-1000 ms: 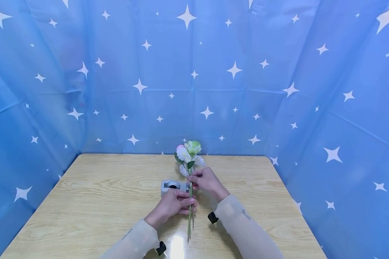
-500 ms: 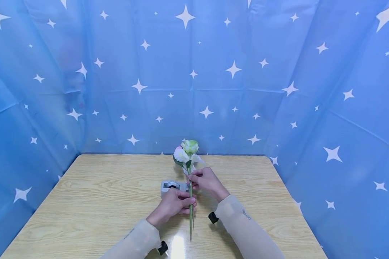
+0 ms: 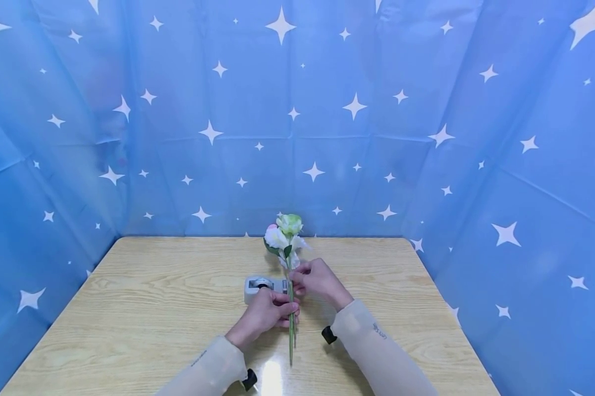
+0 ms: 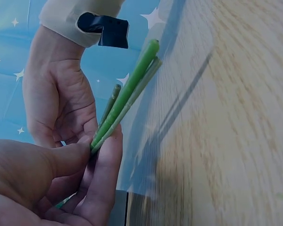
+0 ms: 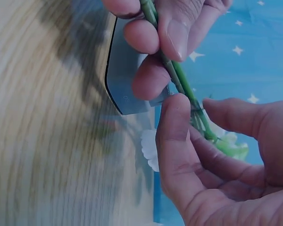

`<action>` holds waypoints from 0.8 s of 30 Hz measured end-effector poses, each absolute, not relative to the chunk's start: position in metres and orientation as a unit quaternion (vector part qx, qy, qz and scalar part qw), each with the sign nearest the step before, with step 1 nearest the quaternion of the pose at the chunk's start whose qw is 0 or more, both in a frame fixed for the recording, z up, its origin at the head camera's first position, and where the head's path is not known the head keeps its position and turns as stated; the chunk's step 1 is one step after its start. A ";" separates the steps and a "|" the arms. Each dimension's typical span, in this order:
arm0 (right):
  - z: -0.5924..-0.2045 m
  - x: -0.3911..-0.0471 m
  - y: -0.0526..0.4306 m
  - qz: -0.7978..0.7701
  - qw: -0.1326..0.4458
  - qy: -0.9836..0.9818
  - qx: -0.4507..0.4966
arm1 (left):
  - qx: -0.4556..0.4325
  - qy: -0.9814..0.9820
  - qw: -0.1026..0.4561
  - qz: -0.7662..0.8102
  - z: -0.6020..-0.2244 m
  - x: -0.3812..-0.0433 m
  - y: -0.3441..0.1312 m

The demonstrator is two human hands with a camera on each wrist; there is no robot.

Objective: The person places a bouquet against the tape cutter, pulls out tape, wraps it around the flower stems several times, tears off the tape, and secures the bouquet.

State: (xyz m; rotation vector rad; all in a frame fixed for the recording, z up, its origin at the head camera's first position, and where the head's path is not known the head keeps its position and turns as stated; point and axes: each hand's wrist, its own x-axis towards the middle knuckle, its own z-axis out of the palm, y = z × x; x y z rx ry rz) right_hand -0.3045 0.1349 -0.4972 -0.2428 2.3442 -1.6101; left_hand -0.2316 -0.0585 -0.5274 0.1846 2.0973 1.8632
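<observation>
A small bunch of artificial flowers, with green, white and pink heads and dark leaves, is held upright in the head view's line of sight, blossoms toward the far edge. My left hand pinches the green stems about midway between thumb and fingers; three cut ends stick out below. Higher up, just under the blossoms, my right hand has its thumb and curled fingers around the stems. In the right wrist view, a clear, shiny bit shows on the stems between those fingertips; it may be tape.
A pale grey tape dispenser stands on the wooden table, just behind my left hand and left of the stems. Blue curtains with white stars hang at the back and both sides.
The flower heads have shifted slightly left and the stems have come straighter and closer together. Both hands have stayed nearly in place on the stems.
</observation>
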 end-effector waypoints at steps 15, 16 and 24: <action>-0.503 -0.306 0.130 -0.540 0.152 0.825 -0.059 | 0.070 0.763 0.146 0.626 -0.531 -0.234 -0.057; -0.504 -0.306 0.130 -0.539 0.153 0.826 -0.057 | 0.069 0.763 0.146 0.626 -0.531 -0.234 -0.057; -0.510 -0.309 0.128 -0.529 0.153 0.834 -0.043 | 0.055 0.761 0.152 0.629 -0.536 -0.237 -0.056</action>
